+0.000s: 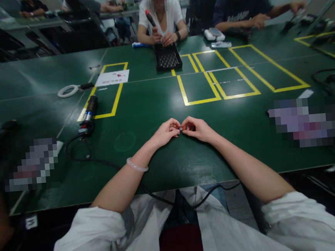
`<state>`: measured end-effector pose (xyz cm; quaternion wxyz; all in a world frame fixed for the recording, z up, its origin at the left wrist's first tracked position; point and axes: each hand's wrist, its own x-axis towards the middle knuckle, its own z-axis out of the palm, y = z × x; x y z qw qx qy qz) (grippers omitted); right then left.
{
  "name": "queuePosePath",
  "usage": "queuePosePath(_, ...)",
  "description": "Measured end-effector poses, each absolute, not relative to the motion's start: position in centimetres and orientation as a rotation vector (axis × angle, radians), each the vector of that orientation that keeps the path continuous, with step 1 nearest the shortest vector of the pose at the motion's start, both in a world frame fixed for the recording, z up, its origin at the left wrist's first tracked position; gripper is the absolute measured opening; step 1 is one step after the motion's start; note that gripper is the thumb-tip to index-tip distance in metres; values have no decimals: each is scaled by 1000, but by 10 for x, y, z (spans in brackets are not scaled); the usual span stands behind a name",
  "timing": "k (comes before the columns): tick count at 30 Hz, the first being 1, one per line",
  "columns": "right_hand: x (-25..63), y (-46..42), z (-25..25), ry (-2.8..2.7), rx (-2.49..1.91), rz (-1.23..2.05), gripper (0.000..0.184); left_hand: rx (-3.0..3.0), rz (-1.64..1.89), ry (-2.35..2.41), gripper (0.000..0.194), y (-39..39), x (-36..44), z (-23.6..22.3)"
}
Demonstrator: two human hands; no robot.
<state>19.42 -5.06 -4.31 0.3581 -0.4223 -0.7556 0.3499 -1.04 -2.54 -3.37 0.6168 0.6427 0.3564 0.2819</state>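
Left hand point(167, 133) and right hand point(198, 130) both pinched on small orange-and-dark part point(182, 128) (too tiny to identify), near side of black tray point(169, 68), where a slack pinch could drop it onto green table point(243, 131).

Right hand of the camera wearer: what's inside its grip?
The right hand holds a small orange-and-dark piece, partly visible beside the left hand. The right hand's curled fingers cover the rest; its full shape, and anything deeper within, cannot be seen.
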Motion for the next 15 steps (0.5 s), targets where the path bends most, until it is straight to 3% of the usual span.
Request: queuePosePath(15, 196, -49, -43, -1948, -1110, 880, 18, 1520, 619, 836, 29, -25, -13, -32)
